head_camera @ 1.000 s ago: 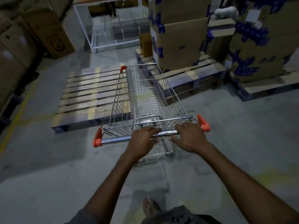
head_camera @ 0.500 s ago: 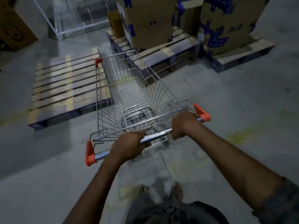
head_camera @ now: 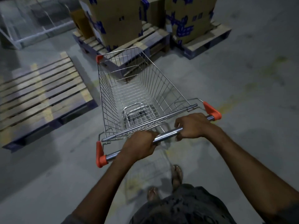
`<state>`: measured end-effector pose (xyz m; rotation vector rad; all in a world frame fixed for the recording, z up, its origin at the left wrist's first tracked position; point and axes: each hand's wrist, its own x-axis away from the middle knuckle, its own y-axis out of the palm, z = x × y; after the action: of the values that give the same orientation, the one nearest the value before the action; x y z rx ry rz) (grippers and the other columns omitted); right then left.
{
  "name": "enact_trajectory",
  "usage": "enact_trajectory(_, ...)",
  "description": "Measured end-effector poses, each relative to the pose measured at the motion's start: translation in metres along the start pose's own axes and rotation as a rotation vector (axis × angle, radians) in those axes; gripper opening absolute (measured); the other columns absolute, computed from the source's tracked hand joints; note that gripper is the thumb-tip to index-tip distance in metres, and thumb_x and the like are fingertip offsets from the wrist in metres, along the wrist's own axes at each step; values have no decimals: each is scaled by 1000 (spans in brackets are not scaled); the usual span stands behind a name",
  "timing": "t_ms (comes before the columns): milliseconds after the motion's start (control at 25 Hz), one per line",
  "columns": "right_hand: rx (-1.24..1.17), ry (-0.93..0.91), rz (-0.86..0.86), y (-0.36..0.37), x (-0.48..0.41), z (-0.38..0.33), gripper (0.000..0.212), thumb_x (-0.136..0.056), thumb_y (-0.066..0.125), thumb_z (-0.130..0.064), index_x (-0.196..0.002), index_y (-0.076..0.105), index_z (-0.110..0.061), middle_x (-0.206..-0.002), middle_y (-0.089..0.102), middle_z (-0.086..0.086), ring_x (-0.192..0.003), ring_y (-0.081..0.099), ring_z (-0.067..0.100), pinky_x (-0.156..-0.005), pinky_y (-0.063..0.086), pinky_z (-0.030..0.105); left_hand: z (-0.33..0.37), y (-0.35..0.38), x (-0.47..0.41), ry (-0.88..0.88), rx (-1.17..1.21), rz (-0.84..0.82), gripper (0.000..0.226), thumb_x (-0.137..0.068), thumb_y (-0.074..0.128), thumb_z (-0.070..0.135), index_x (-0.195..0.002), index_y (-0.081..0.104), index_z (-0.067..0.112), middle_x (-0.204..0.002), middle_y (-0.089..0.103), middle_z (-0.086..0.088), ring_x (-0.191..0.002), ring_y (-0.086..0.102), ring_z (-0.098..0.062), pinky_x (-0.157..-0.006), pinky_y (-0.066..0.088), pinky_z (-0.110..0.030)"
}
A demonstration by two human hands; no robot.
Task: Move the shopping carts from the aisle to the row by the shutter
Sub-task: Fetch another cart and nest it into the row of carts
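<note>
The left hand (head_camera: pixel 139 146) and right hand (head_camera: pixel 195 125) both curl around the chrome handle bar (head_camera: pixel 168 135) of a silver wire shopping cart with orange corner caps (head_camera: pixel 137 94), which stands mid-frame on the grey concrete floor (head_camera: pixel 242 78). A slatted wooden pallet (head_camera: pixel 40 94) lies at left. Taped cardboard boxes (head_camera: pixel 119 21) stand at upper centre.

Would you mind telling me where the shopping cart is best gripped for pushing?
Grip the chrome handle bar of the shopping cart from behind, palms down, as the left hand and right hand do: the round bar spans the whole rear, free all round.
</note>
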<state>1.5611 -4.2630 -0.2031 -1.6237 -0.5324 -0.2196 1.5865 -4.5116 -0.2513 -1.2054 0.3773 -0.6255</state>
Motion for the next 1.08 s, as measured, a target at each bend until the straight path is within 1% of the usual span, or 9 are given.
enact_trajectory(160, -84, 86, 91, 29, 24, -7, 75, -59, 73, -65, -125, 53, -36, -114, 69, -8, -100, 65, 20, -76, 44, 33, -4, -1, 12, 90, -36, -25, 17, -91, 60, 43, -101, 63, 30, -93, 68, 5, -81, 67, -23, -62, 46, -31)
enact_trajectory(280, -153, 113, 156, 43, 43, -12, 91, -60, 76, -62, -140, 43, -32, -136, 53, -3, -117, 59, 23, -84, 45, 37, -5, 1, 15, 193, -81, -9, 28, -91, 54, 51, -107, 62, 30, -100, 65, 7, -89, 66, -21, -66, 49, -33)
enact_trajectory(440, -191, 152, 226, 59, 61, -11, 85, -62, 77, -56, -135, 41, -32, -133, 43, -4, -118, 54, 24, -78, 39, 37, -2, 1, 8, 243, -91, 26, 44, -88, 55, 55, -126, 58, 33, -124, 60, 12, -110, 59, -14, -88, 49, -35)
enact_trajectory(560, -200, 191, 285, 69, 73, -6, 85, -65, 77, -50, -138, 38, -32, -136, 35, -2, -118, 53, 26, -76, 41, 36, 6, 2, 1, 280, -140, 11, 48, -87, 56, 54, -128, 59, 29, -134, 57, 8, -118, 58, -18, -97, 47, -40)
enact_trajectory(680, -175, 217, 275, 72, 82, 0, 97, -70, 76, -45, -152, 25, -32, -159, 16, 1, -141, 29, 31, -91, 50, 48, 13, -1, -9, 334, -207, 20, 48, -85, 57, 53, -125, 63, 26, -150, 48, 1, -128, 53, -22, -106, 42, -45)
enact_trajectory(760, -157, 228, 214, 71, 86, 7, 99, -76, 73, -42, -158, 18, -31, -167, 9, -1, -152, 10, 29, -109, 42, 54, 19, -3, -18, 368, -236, 34, 46, -84, 58, 53, -120, 67, 26, -154, 44, 2, -133, 48, -21, -109, 40, -47)
enact_trajectory(840, -178, 259, 215, 71, 91, 11, 96, -78, 71, -37, -159, 19, -29, -166, 16, 0, -153, 11, 28, -112, 40, 53, 24, -3, -29, 417, -256, 23, 42, -84, 58, 51, -116, 69, 27, -152, 46, 3, -133, 46, -19, -105, 42, -44)
enact_trajectory(960, -135, 287, 382, 78, 101, 13, 75, -75, 69, -33, -145, 43, -26, -144, 46, 2, -132, 44, 27, -94, 51, 43, 30, -5, -47, 467, -250, -21, 35, -84, 57, 46, -109, 69, 24, -135, 56, 5, -118, 55, -17, -87, 52, -37)
enact_trajectory(1080, -76, 277, 465, 86, 104, 8, 49, -81, 55, -58, -121, 61, -29, -114, 67, -4, -105, 62, 22, -83, 46, 36, 36, -10, -65, 448, -264, -114, 26, -86, 55, 45, -98, 64, 25, -103, 64, 5, -89, 65, -22, -68, 52, -34)
